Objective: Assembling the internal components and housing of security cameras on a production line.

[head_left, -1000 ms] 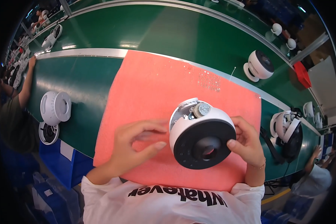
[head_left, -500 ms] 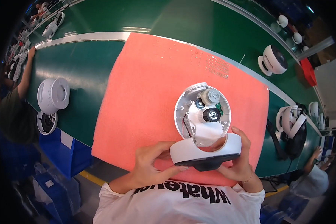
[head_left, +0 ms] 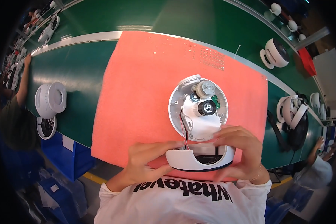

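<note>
Between both hands, close to my body, I hold a white rounded cover (head_left: 181, 159) with a curved cutout and a dark front edge. My left hand (head_left: 147, 158) pinches its left end, fingers on the upper rim and thumb below. At the right end, my right hand (head_left: 246, 149) grips it with bent fingers over the rim. Just beyond lies a round white housing (head_left: 201, 128), open side up, holding a grey motor (head_left: 205, 89), a black round part (head_left: 207, 107) and a green circuit board (head_left: 215, 101). Thin red and black wires (head_left: 184, 128) run from the housing toward the cover.
A pink foam mat (head_left: 134, 93) with small screws (head_left: 212, 59) at its far edge covers the green bench. White devices stand at the left (head_left: 50, 99), far right (head_left: 275, 54) and right (head_left: 292, 110). Blue bins (head_left: 72, 156) sit lower left. Other people work at both sides.
The cover has tipped, so its dark face has turned away and its inside now shows through the cutout. My right fingers have moved onto its upper rim. The wires now reach to it.
</note>
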Demonstrator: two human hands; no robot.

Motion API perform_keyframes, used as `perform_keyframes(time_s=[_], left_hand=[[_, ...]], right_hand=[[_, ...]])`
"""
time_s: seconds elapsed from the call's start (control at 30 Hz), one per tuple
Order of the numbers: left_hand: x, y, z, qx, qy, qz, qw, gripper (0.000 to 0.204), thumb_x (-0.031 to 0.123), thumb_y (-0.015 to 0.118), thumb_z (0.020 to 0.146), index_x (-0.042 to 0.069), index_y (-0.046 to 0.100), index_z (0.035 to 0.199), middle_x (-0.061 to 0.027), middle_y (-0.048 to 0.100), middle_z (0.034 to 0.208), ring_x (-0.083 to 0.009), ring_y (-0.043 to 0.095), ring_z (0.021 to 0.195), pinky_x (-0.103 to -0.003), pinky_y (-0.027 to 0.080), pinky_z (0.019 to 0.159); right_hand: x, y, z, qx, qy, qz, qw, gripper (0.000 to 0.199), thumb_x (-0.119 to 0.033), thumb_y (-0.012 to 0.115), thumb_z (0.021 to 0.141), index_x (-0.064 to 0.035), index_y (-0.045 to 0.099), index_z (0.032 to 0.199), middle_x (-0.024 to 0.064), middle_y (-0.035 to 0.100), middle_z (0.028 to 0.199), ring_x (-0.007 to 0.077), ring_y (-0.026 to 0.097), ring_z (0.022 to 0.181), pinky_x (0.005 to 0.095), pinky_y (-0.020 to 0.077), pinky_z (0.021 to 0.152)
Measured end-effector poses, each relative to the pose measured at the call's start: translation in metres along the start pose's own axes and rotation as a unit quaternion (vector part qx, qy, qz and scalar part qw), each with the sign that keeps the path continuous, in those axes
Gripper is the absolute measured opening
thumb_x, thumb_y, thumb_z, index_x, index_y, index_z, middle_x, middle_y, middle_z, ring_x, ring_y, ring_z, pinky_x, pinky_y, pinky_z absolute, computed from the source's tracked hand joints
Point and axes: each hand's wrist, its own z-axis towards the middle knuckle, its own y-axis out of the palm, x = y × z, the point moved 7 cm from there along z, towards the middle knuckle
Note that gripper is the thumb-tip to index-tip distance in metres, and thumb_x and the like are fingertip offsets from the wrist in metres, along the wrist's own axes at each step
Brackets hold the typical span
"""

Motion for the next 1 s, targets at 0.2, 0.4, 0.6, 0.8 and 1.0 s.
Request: perform_keyframes(time_s=[0.2, 0.4, 0.6, 0.8, 1.0], left_hand=[[0.005, -0.002, 0.004, 0.017, 0.044, 0.063, 0.997, 0.047, 0.001, 0.066, 0.058, -0.005, 0.058, 0.103, -0.0149, 0.065, 0.086, -0.0217, 0.066, 0.075, -0.028, 0.052, 0.063], [0.009, -0.002, 0.007, 0.02, 0.051, 0.077, 0.996, 0.046, 0.003, 0.069, 0.059, -0.006, 0.057, 0.103, -0.0145, 0.065, 0.084, -0.0222, 0.066, 0.073, -0.026, 0.051, 0.06], [0.001, -0.005, 0.006, 0.059, 0.022, 0.014, 0.998, 0.041, 0.006, 0.071, 0.062, -0.005, 0.058, 0.099, -0.0105, 0.063, 0.073, -0.0153, 0.063, 0.064, -0.023, 0.049, 0.058], [-0.001, -0.001, 0.007, 0.065, 0.015, -0.002, 0.998, 0.04, 0.007, 0.071, 0.065, -0.008, 0.056, 0.099, -0.009, 0.061, 0.073, -0.0109, 0.06, 0.064, -0.023, 0.049, 0.057], [-0.011, -0.006, -0.001, 0.115, -0.019, -0.149, 0.982, 0.049, 0.006, 0.071, 0.067, -0.012, 0.051, 0.107, -0.0134, 0.061, 0.087, -0.0144, 0.06, 0.079, -0.026, 0.049, 0.069]], right_hand=[[0.0, 0.011, 0.001, -0.053, 0.073, 0.058, 0.994, 0.047, -0.024, 0.081, 0.058, -0.0007, 0.052, 0.086, 0.0095, 0.061, 0.072, 0.0208, 0.062, 0.069, 0.0282, 0.0482, 0.058], [-0.005, 0.007, 0.006, -0.023, 0.056, -0.005, 0.998, 0.057, -0.027, 0.079, 0.061, 0.0021, 0.05, 0.101, 0.0084, 0.061, 0.069, 0.0187, 0.062, 0.066, 0.0266, 0.0468, 0.058], [0.004, -0.006, 0.004, -0.004, 0.14, 0.066, 0.988, 0.061, -0.026, 0.072, 0.069, 0.002, 0.046, 0.116, 0.0107, 0.062, 0.08, 0.0221, 0.061, 0.071, 0.0284, 0.0456, 0.067], [0.0, -0.009, 0.0, -0.061, 0.104, -0.015, 0.993, 0.045, -0.011, 0.067, 0.07, 0.0005, 0.051, 0.11, 0.0156, 0.058, 0.086, 0.0299, 0.058, 0.069, 0.0321, 0.0461, 0.058], [0.0, -0.019, 0.001, 0.014, 0.069, -0.002, 0.998, 0.052, -0.019, 0.074, 0.064, 0.0023, 0.054, 0.107, 0.0136, 0.06, 0.088, 0.0247, 0.062, 0.077, 0.0303, 0.0493, 0.067]])
